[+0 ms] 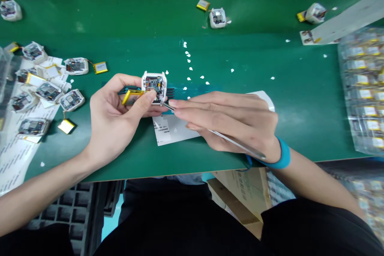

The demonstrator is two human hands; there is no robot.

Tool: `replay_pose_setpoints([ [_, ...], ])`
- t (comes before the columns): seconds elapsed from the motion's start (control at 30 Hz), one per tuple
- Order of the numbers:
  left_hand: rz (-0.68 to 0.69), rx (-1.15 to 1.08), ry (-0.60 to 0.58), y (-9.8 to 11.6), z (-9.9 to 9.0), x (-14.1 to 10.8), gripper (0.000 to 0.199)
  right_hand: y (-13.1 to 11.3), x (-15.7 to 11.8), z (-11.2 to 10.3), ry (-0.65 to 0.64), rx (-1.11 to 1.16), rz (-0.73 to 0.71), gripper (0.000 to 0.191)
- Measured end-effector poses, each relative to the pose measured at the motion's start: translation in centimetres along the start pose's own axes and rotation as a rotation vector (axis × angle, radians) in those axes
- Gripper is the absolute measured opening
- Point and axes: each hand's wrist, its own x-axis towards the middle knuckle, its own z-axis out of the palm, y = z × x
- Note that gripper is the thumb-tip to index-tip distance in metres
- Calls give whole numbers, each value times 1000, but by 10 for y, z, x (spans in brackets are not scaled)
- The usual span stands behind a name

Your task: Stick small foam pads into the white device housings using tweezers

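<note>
The green, smooth-topped desk (135, 48) carries everything here; at its right stands a clear plastic tray (346, 88) with rows of silver-and-yellow cells. The right hand (240, 120), its grip pinching a slim silver metal tool (237, 142), is above a printed white sheet (177, 132). The left hand (114, 128) has its grip closed on a white rounded-square plastic housing (154, 83), open side up, above the desk; the tool's tip is at its near right corner. A flat silver-and-yellow battery (132, 97) sticks out beside the left thumb. Small white round tabs (189, 61) dot the desk.

A slip of the tip could scratch the exposed board or pierce the battery; a shifting thumb could strain the battery's connection, and a brushing sleeve or wrist could scatter the tabs.
</note>
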Motion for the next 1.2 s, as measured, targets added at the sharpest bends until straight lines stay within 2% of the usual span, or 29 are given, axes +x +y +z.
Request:
replay_pose_setpoints([
  [0.33, -92, -68, -43, 9, 1, 0, 22, 4, 0, 2, 60, 91, 30, 20],
  [0.47, -79, -56, -47, 8, 1, 0, 24, 6, -1, 6, 21, 129, 32, 19],
  [0.63, -80, -57, -54, 9, 1, -1, 28, 10, -3, 8, 98, 132, 13, 21],
  [0.73, -59, -62, -48, 11, 1, -1, 26, 10, -3, 7, 54, 142, 37, 25],
  [0.83, -96, -52, -56, 10, 0, 2, 26, 10, -3, 4, -1, 130, 46, 28],
  [1.03, -120, -17, 25, 0, -1, 8, 34, 7, -4, -3, 9, 61, 35, 29],
  [1.13, -102, 56, 49, -3, -2, 25, 30, 9, -6, -4, 6, -9, 14, 36],
  [1.2, -18, 120, 70, -3, -11, 54, 25, 13, -7, -3, 17, -46, -90, 38],
])
